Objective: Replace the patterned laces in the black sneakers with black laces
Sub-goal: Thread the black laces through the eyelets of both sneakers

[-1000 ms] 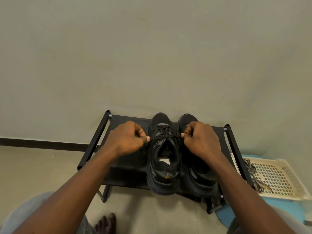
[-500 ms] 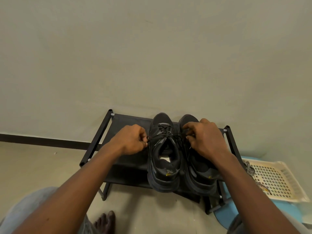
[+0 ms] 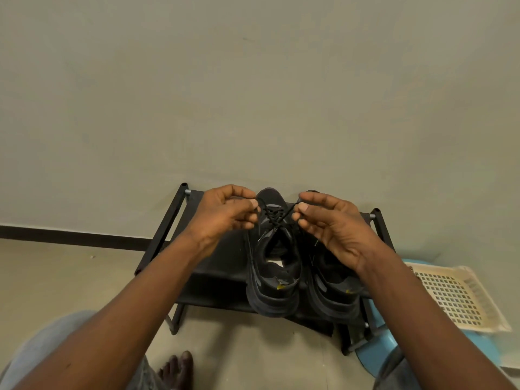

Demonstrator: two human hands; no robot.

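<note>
Black sneakers sit on the shoe rack (image 3: 166,223), heels toward me. On the left-side sneaker (image 3: 271,288), left hand (image 3: 222,218) at 9 o'clock and right hand (image 3: 334,226) at 3 each have a grip clamped on a black lace (image 3: 284,218) end, probably spread to snug the crossings evenly.

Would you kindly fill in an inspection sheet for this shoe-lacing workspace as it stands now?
Surface: black shoe rack; its top shelf carries two sneakers side by side, toes toward the wall.
Job's things: black lace crossed through the eyelets of the first black sneaker, both ends drawn out sideways. The second black sneaker has its lacing hidden by a hand. Patterned laces not clearly visible.
Clutter: cream perforated basket on a light blue round object, right of the rack.
Grips: left hand pinches one lace end; right hand pinches the other.
Cables: nothing seen.
Surroundings: plain wall, pale floor, bare foot.
</note>
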